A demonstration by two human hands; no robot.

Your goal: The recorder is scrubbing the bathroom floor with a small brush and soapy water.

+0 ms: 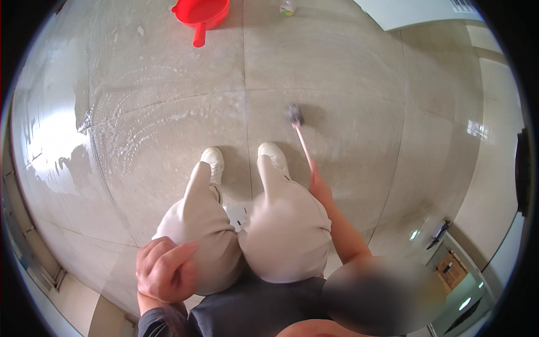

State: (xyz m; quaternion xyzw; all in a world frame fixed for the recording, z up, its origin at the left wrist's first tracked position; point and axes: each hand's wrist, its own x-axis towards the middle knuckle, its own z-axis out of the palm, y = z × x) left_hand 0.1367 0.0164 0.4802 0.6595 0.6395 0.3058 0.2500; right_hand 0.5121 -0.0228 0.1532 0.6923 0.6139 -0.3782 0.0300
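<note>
My right hand (320,186) grips the pale pink handle of a scrubbing brush (304,145) beside my right knee. Its round, dark grey head (293,113), blurred, is over the tiled floor (345,126) ahead of my right shoe; whether it touches the floor is hard to tell. Loosely curled, my left hand (168,267) is at my left knee with no object visible in it. Wet streaks with suds (139,139) curve across the tiles to the left.
A red plastic dipper (200,36) lies ahead, its handle towards me. Right of it is a clear plastic bottle (287,7). A white panel (417,12) juts in at top right. Water (54,139) glistens at far left; a glass-fronted cabinet (459,278) is behind right.
</note>
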